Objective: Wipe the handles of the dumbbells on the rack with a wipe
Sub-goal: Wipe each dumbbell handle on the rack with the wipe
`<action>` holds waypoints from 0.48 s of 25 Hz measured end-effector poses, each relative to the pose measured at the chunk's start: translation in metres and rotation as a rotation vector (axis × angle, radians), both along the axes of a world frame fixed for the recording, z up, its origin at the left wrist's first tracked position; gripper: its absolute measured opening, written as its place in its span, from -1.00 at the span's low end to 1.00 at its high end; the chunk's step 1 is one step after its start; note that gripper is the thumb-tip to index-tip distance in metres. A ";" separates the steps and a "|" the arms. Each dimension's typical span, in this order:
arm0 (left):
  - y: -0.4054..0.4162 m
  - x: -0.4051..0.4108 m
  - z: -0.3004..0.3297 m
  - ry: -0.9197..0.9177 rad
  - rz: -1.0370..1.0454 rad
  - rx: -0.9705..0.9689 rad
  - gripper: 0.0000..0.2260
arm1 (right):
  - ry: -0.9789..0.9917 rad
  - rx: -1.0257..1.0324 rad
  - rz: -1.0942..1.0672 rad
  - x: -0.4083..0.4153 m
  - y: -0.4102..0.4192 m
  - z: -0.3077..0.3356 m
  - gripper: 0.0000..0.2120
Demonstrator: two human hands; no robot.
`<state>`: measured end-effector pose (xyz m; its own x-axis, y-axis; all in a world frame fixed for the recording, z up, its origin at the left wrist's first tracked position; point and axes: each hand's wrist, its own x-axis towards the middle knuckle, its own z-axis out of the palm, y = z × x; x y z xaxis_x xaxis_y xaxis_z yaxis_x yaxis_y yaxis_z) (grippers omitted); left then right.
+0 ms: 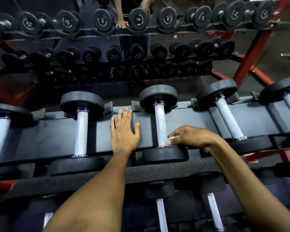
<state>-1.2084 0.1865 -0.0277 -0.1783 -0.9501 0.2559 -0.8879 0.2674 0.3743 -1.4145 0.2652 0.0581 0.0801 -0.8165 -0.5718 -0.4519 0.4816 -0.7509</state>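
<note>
While left hand (124,131) rests flat on rack (57,138), right hand (187,137) pinches wipe (172,142), barely visible, at knurled handle (160,124); dumbbell (161,128) heavy, stays cradled.

White lettering on mirrored dumbbell ends (138,18): reversed, blurred, unreadable.

Mirror (274,67) behind rack, filling upper half of view. Red frame post (256,47) slants across it at right, red brace (264,77) low beside it. Dark speckled floor (224,71) reflected at right. Small red tag (175,36) under top reflected shelf. Reflected figure (122,7) at top centre, face out of view. Red frame bar (266,154) at right below top shelf; red corner (0,185) at lower left.
</note>
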 end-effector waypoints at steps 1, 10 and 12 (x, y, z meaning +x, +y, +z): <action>0.000 0.000 0.000 0.002 0.000 -0.001 -0.48 | 0.075 -0.008 -0.020 0.004 -0.001 0.001 -0.75; -0.003 0.001 -0.003 -0.027 -0.008 0.009 -0.42 | 0.736 -0.617 0.835 0.065 -0.031 0.038 -0.75; -0.001 0.000 -0.003 -0.004 0.004 0.005 -0.42 | 0.796 -0.596 1.009 0.048 -0.030 0.027 -0.71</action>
